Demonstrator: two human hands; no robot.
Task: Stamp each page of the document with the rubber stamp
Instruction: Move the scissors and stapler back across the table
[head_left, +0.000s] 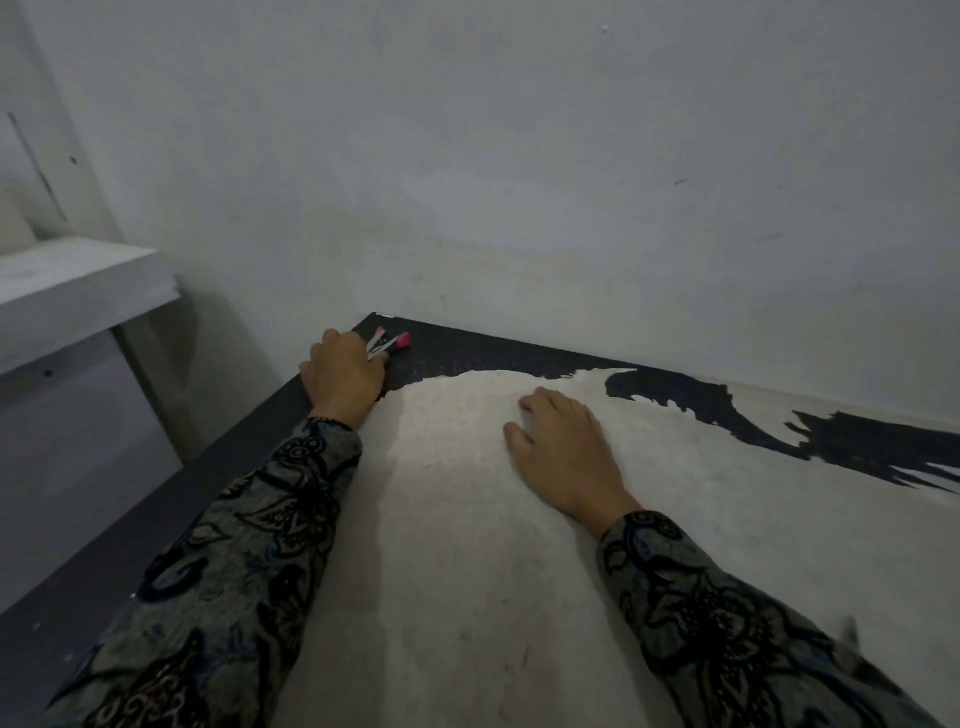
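Fingers (370, 347) of the left hand (343, 376) curl round a small bundle of pink-tipped sticks (390, 343) at the far left corner of the counter (467, 348); whether any of these is the rubber stamp I cannot tell. Their long axis runs from the hand toward the wall, pink ends outward. Right of that bundle, well apart, the right hand (563, 449) lies flat, fingers relaxed, on the worn pale part of the counter, gripping nothing. No document is in view, nor any ink pad. Judging from this, the left hand is nearer the sticks, and paper must be found before stamping starts.
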